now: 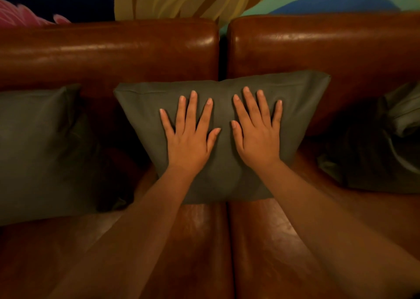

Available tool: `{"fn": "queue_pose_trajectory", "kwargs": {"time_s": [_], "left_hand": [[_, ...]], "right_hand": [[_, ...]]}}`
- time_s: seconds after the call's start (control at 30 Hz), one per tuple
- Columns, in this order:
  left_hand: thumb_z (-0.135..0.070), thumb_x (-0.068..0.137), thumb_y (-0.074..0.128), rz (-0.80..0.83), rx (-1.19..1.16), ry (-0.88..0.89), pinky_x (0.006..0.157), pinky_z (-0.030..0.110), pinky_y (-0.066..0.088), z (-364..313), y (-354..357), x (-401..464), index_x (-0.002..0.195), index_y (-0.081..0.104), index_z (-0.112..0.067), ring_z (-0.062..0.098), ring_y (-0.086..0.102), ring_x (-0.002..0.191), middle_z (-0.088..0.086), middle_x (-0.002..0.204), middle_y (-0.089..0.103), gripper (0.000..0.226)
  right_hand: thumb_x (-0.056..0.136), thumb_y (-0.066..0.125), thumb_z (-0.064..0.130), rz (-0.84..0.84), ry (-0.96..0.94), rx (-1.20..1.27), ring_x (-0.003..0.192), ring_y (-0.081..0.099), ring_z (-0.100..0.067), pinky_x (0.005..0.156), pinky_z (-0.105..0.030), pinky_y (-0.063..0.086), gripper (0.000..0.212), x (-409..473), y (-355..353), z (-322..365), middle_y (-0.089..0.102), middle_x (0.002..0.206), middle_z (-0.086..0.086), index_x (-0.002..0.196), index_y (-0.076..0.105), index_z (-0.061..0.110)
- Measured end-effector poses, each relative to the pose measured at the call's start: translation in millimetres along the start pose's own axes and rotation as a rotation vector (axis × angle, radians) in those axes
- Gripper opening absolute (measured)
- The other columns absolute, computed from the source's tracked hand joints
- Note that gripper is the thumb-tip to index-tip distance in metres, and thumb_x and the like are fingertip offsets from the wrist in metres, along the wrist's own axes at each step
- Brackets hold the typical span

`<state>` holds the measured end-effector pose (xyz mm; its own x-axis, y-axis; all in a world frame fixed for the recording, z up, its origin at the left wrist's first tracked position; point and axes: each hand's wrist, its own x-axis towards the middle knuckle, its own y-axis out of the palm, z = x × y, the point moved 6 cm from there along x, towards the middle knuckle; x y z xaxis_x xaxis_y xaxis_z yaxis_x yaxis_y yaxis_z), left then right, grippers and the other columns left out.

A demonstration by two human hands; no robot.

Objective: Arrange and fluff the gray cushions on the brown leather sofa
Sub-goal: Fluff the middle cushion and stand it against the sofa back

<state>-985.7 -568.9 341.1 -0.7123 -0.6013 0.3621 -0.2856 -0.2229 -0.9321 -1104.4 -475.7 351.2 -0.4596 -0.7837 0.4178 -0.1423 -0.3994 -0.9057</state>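
Middle gray fabric cushion (pixel 218 107) leans on the brown leather sofa (pixel 109 55) backrest, straddling the seam, long axis running left-right. Left hand (pixel 188 137) and right hand (pixel 256 135) press flat, fingers spread, gripping nothing. Best pressing evenly, then plumping from the sides.
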Motion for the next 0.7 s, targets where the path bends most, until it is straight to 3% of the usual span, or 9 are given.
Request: {"fn": "queue_pose_trajectory", "kwargs": {"time_s": [0.5,0.7], "left_hand": [[-0.053,0.100,0.024,0.009,0.054,0.044,0.111,0.064,0.006,9.1,11.8,21.3,0.152,0.014,-0.027,0.033,0.013,0.146,0.010,0.158,0.017,0.059],[-0.043,0.099,0.031,0.071,0.079,-0.059,0.109,0.065,0.001,55.9,-2.8,24.6,0.151,0.020,-0.021,0.042,0.010,0.144,0.018,0.157,0.017,0.057]], "right_hand": [[0.100,0.026,0.044,0.064,-0.017,-0.036,0.147,0.017,-0.027,0.116,-0.058,0.008,0.056,16.5,17.4,-19.9,0.022,0.159,-0.002,0.152,0.023,0.022],[0.102,0.020,0.043,0.137,0.147,-0.116,0.148,0.010,-0.026,0.114,-0.063,0.001,0.055,4.2,6.3,-82.7,0.020,0.160,0.000,0.152,0.023,0.019]]}}
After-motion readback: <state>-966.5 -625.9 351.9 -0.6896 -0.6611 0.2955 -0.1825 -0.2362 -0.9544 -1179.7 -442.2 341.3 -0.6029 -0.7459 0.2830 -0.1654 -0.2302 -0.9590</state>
